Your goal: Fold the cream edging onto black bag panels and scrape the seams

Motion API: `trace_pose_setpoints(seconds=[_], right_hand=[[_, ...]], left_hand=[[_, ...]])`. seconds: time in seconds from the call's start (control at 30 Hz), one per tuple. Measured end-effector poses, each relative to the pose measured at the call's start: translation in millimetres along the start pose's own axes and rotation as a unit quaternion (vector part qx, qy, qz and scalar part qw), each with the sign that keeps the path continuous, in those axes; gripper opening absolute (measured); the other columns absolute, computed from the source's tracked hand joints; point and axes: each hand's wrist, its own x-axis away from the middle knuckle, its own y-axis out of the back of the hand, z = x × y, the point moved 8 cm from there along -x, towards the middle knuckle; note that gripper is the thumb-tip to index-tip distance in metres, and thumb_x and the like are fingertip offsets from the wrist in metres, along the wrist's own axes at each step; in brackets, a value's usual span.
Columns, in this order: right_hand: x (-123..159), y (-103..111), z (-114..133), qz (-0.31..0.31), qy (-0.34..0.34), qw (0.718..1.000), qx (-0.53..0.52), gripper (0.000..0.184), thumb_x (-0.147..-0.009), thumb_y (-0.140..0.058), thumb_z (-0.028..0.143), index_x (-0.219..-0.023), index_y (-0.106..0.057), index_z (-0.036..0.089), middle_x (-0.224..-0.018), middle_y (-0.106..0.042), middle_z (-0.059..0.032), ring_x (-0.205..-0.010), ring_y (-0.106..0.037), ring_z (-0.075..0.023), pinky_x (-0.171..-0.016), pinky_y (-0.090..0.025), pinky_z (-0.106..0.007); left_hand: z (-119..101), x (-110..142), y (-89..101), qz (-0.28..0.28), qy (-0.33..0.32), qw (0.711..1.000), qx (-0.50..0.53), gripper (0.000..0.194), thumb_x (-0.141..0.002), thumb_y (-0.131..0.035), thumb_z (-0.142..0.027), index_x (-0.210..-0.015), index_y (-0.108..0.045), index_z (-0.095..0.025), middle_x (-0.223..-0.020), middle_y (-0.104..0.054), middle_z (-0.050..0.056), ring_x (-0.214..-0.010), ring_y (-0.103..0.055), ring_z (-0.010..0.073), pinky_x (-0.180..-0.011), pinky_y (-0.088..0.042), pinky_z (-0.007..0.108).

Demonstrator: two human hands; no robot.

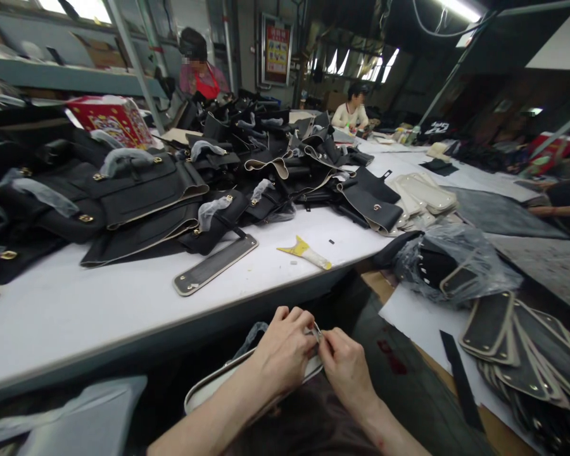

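Over my lap lies a pale bag piece (211,387) with a dark-edged, rounded rim; my forearm and hand cover much of it. My left hand (285,348) is closed on its right end, fingers curled over the rim. Close beside it, my right hand (344,362) is closed in a pinch at the same edge. What lies between the right fingertips is too small to make out. Clear plastic wrap (253,335) shows behind the piece. On the table ahead are a dark strip panel with studs (216,265) and a yellow-and-white tool with a forked end (308,253).
Black bags (142,183) with plastic-wrapped handles heap across the white table (123,304). Right of me, stacked dark panels (532,354) and a plastic-wrapped bundle (456,259) lie near pale panels (422,193). Two people sit beyond the heap; another person's arm (565,209) reaches in from the right.
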Motion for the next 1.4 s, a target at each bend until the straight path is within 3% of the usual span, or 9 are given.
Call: trace_pose_setpoints(seconds=[0.2, 0.33, 0.4, 0.5, 0.67, 0.8, 0.9, 1.27, 1.4], right_hand=[[7, -3, 12, -0.007, 0.040, 0.994, 0.104, 0.028, -0.094, -0.039, 0.014, -0.073, -0.057, 0.017, -0.074, -0.053, -0.0040, -0.065, -0.050, -0.0153, -0.064, -0.031, -0.031], [6, -2, 24, 0.011, 0.042, 0.989, 0.139, 0.027, -0.094, -0.038, 0.017, -0.077, -0.058, 0.017, -0.078, -0.056, -0.0065, -0.072, -0.052, -0.0177, -0.067, -0.033, -0.031], [3, 1, 23, 0.027, 0.026, 0.995, 0.095, 0.030, -0.095, -0.038, 0.022, -0.074, -0.058, 0.018, -0.078, -0.056, -0.0066, -0.072, -0.052, -0.0174, -0.068, -0.034, -0.031], [-7, 3, -1, 0.063, -0.092, 0.991, -0.079, 0.040, -0.092, -0.046, 0.037, -0.057, -0.051, 0.018, -0.064, -0.050, -0.0031, -0.062, -0.049, -0.0147, -0.060, -0.034, -0.030], [-14, -13, -36, 0.157, -0.231, 0.920, -0.276, 0.035, -0.078, -0.064, 0.048, -0.067, -0.058, 0.016, -0.057, -0.055, 0.0004, -0.051, -0.050, -0.0130, -0.050, -0.039, -0.026], [-8, -30, -38, 0.224, -0.304, 0.810, -0.449, 0.039, -0.070, -0.076, 0.046, -0.078, -0.051, 0.017, -0.064, -0.056, 0.0035, -0.054, -0.051, -0.0103, -0.053, -0.044, -0.025], [-7, -35, -34, 0.269, -0.326, 0.776, -0.469, 0.043, -0.069, -0.079, 0.043, -0.089, -0.051, 0.017, -0.070, -0.057, 0.0036, -0.057, -0.052, -0.0096, -0.056, -0.047, -0.026], [-22, -38, -30, 0.357, -0.280, 0.825, -0.338, 0.026, -0.073, -0.070, 0.032, -0.079, -0.049, 0.018, -0.065, -0.057, 0.0046, -0.057, -0.055, -0.0101, -0.054, -0.046, -0.022], [-31, -41, -29, 0.397, -0.268, 0.825, -0.299, 0.026, -0.068, -0.073, 0.031, -0.078, -0.052, 0.018, -0.066, -0.059, 0.0035, -0.061, -0.058, -0.0126, -0.058, -0.049, -0.025]], left_hand=[[27, -25, -4.0, 0.000, 0.051, 0.994, 0.092, 0.025, -0.077, -0.050, -0.013, -0.097, -0.062, -0.021, -0.105, -0.059, 0.004, -0.091, -0.057, 0.0183, -0.079, -0.045, 0.034], [40, -40, -20.0, 0.059, 0.038, 0.986, 0.151, 0.036, -0.075, -0.049, -0.013, -0.105, -0.068, -0.022, -0.107, -0.064, 0.004, -0.094, -0.062, 0.0183, -0.085, -0.049, 0.029], [44, -44, -27.6, 0.090, 0.018, 0.982, 0.165, 0.031, -0.074, -0.052, -0.014, -0.095, -0.073, -0.023, -0.098, -0.069, 0.002, -0.090, -0.064, 0.0177, -0.083, -0.049, 0.027], [50, -46, -33.9, 0.106, 0.014, 0.977, 0.185, 0.031, -0.074, -0.054, -0.016, -0.093, -0.076, -0.024, -0.095, -0.072, 0.001, -0.087, -0.065, 0.0166, -0.080, -0.050, 0.024], [58, -48, -41.3, 0.116, 0.031, 0.969, 0.215, 0.030, -0.075, -0.054, -0.020, -0.095, -0.077, -0.024, -0.093, -0.074, 0.001, -0.084, -0.066, 0.0161, -0.075, -0.049, 0.022], [59, -48, -43.2, 0.119, 0.035, 0.965, 0.231, 0.030, -0.074, -0.055, -0.021, -0.094, -0.077, -0.024, -0.092, -0.074, 0.001, -0.083, -0.066, 0.0165, -0.075, -0.049, 0.022], [58, -48, -41.5, 0.114, 0.040, 0.964, 0.235, 0.032, -0.073, -0.054, -0.020, -0.095, -0.078, -0.024, -0.093, -0.075, 0.002, -0.084, -0.066, 0.0174, -0.076, -0.049, 0.024], [62, -47, -40.9, 0.133, 0.083, 0.956, 0.248, 0.034, -0.067, -0.054, -0.022, -0.090, -0.078, -0.025, -0.079, -0.075, 0.001, -0.072, -0.065, 0.0172, -0.059, -0.045, 0.023], [64, -40, -37.3, 0.145, 0.075, 0.952, 0.260, 0.038, -0.066, -0.055, -0.023, -0.098, -0.076, -0.027, -0.082, -0.075, 0.000, -0.071, -0.065, 0.0175, -0.060, -0.046, 0.024]])
